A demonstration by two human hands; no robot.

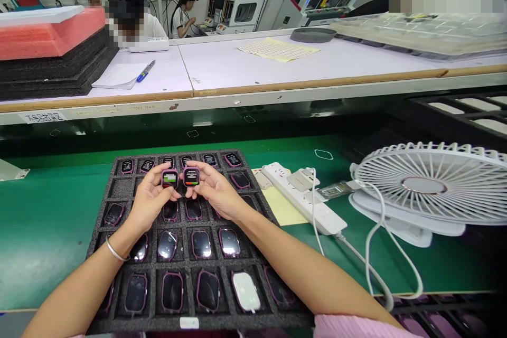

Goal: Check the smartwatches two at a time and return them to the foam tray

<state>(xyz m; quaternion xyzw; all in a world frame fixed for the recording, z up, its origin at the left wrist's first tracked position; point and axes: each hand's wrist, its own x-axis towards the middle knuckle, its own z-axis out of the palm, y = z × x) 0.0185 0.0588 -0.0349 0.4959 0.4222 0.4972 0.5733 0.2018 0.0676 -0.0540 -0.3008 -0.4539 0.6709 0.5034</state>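
My left hand (153,193) grips a purple-framed smartwatch body (170,179) between thumb and fingers; its lit screen shows text and a green band. Close beside it, my right hand (211,188) pinches a second smartwatch body (191,176), whose screen shows text with a red and green bar. Both are held up over a black foam tray (152,323) with square compartments. Many compartments hold similar watch bodies, such as a dark-screened one (172,291) near the front. In the back row, several show lit text, like the watch (127,166) at the left. One front watch (246,291) looks white.
Right of the tray lie a white power strip (304,198) with cables and a white fan (428,185). A shelf (222,76) spans behind, carrying foam sheets (51,37), a pen (146,71) and a yellow label sheet (278,49). Other people sit beyond.
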